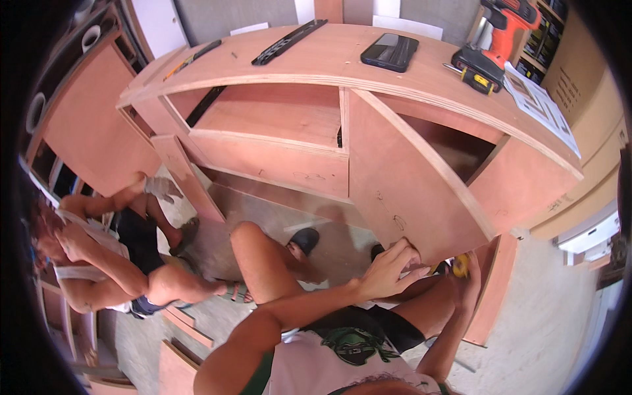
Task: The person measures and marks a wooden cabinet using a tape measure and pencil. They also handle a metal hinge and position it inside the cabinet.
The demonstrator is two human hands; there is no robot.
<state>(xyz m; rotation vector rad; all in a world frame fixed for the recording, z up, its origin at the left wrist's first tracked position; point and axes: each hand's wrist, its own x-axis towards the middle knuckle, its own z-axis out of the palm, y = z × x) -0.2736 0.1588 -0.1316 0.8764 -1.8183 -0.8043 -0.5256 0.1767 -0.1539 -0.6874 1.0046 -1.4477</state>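
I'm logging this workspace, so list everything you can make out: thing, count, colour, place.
Cabinet: 1, reddish wood, centre
Angled panel: 1, reddish wood, cabinet's right front
Narrow board: 1, reddish wood, cabinet's left front
Slim tool: 1, orange and black, cabinet top, left
Perforated rail: 1, black, cabinet top
Phone: 1, black, cabinet top
Drill: 1, orange and black, cabinet top, right
Printed sheet: 1, mostly white, right of drill
Cardboard: count unclear, brown, far right
Co-worker: 1, white top, left
Yellow tool: 1, yellow, kind unclear, in right hand
Left hand: 1, bare, by angled panel's lower edge
Right hand: 1, bare, lower right
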